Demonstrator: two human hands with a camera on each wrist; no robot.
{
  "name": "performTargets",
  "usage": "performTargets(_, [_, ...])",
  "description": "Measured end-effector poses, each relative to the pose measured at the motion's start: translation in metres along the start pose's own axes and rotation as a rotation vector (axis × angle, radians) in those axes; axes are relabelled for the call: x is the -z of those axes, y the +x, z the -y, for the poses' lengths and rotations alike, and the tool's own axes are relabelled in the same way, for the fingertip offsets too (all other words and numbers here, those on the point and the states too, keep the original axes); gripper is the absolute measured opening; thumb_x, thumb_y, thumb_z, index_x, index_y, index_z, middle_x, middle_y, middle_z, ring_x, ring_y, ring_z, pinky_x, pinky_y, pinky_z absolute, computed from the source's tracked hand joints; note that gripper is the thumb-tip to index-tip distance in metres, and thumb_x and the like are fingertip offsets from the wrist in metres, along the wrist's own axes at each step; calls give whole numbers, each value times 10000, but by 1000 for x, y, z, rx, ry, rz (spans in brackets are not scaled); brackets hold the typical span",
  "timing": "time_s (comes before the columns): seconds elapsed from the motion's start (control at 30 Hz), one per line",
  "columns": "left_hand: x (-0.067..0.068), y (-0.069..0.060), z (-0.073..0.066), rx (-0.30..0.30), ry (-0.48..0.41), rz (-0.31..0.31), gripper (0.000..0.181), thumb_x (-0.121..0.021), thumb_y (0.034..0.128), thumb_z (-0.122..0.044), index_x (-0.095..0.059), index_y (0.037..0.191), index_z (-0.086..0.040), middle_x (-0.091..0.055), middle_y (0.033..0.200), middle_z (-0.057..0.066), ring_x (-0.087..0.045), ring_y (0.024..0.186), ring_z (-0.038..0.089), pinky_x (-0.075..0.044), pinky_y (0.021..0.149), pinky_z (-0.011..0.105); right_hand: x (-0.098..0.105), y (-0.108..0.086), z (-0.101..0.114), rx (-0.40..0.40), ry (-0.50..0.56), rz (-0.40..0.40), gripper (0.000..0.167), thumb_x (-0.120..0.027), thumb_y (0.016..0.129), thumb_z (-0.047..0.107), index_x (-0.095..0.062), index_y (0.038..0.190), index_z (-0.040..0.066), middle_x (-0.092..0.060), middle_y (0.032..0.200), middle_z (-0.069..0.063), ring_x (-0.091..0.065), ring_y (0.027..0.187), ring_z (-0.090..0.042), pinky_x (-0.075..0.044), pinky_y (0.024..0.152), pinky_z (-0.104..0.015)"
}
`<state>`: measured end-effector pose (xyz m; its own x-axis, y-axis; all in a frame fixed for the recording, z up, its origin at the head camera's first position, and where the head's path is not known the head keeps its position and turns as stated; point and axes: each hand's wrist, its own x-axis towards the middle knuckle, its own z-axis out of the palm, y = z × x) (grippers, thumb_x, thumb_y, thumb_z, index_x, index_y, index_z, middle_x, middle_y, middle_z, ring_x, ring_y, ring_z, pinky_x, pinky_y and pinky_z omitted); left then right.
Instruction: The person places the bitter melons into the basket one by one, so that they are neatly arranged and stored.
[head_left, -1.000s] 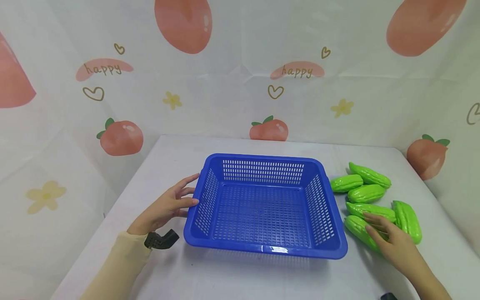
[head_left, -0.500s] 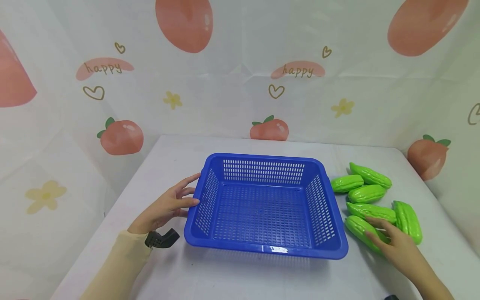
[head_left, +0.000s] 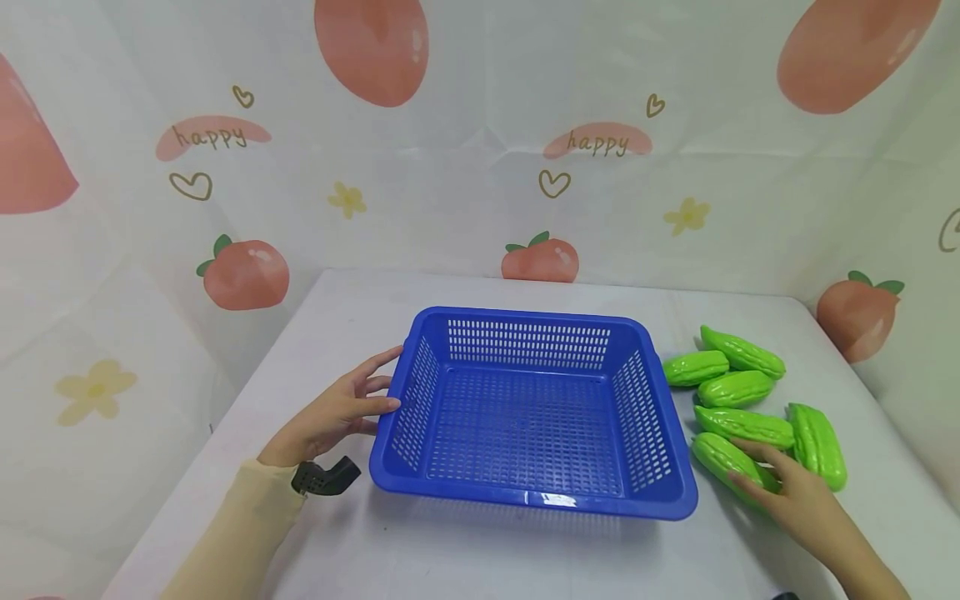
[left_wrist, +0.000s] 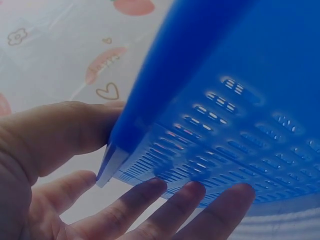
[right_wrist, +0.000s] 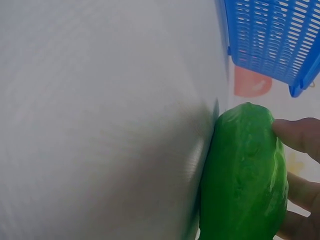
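Observation:
A blue perforated basket (head_left: 525, 433) stands on the white table, nothing inside it. My left hand (head_left: 326, 421) is at its left side, the thumb touching the rim (left_wrist: 165, 75) and the spread fingers against the outer wall in the left wrist view. At the right, my right hand (head_left: 802, 500) rests on the nearest green ridged gourd (head_left: 718, 454); the right wrist view shows thumb and fingertips on the upper side of this gourd (right_wrist: 242, 175), which lies on the table. The gourd's near end is partly hidden under the hand.
Several more green gourds lie right of the basket: one upright-pointing (head_left: 817, 446) at the far right, one (head_left: 750, 427) just behind the touched gourd, and others (head_left: 735, 388) farther back. A patterned white curtain (head_left: 450, 192) hangs behind and at the sides of the table (head_left: 480, 558).
My right hand has shifted slightly toward me, its fingers drawing off the gourd behind and settling lower on the nearest one. The left hand and the basket have not visibly moved.

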<state>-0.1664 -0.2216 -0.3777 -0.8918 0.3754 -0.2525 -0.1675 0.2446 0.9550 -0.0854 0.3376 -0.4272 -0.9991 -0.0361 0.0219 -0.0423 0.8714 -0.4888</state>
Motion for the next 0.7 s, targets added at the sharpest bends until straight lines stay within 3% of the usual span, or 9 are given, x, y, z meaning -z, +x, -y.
performTargets(0.17, [1, 0, -1, 1, -5, 7, 831, -679, 905, -216, -165, 1549, -325, -327, 1525, 230, -576, 1191, 380, -521, 905, 563, -1, -1, -1, 30, 2, -32, 535, -703, 882, 290, -542, 1283, -25, -547, 1263, -340, -463, 1118, -615, -411, 811, -671])
performTargets(0.7, [2, 0, -2, -11, -26, 36, 821, -664, 916, -197, -155, 1551, -306, -347, 1506, 244, -596, 1161, 360, -521, 910, 558, 0, 1, 1, 11, -18, -13, 572, -740, 848, 268, -533, 1286, -35, -523, 1274, -360, -446, 1131, -623, -401, 827, -689])
